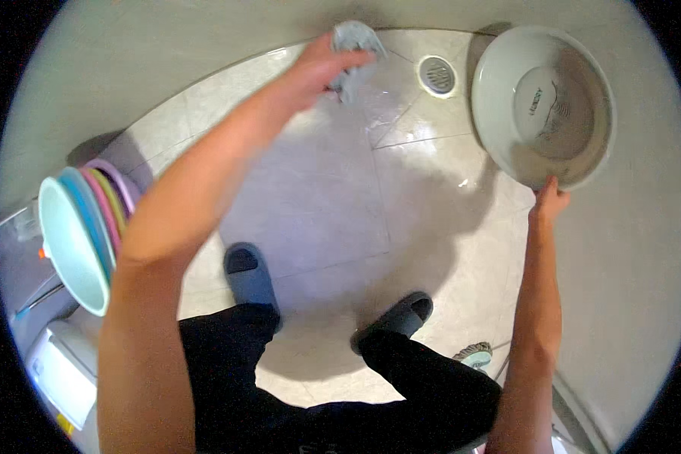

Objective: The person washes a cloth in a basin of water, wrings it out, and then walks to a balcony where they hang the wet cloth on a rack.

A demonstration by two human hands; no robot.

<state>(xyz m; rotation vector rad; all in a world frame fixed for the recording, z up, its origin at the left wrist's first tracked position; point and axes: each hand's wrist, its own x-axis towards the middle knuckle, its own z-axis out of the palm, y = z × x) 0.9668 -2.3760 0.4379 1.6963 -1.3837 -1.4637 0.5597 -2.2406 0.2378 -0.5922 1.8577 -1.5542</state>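
Note:
My left hand [318,72] reaches far forward, its fingers closed around a crumpled light-grey cloth [358,44] close to the far wall. The hand is slightly blurred. On the right, my right hand [551,200] grips the near rim of a large pale wash basin [499,113]. The basin is tipped up on its side against the right wall, its inside facing me, with dark printed marks on the bottom. Between cloth and basin, a round metal floor drain [437,76] is set in the wet tiles.
Several coloured basins [72,242] stand stacked on edge at the left wall. A white box-like container [64,374] sits below them. My feet, in grey slippers [393,321], are on the tiled floor [318,204]. A brush [473,354] lies by my right leg.

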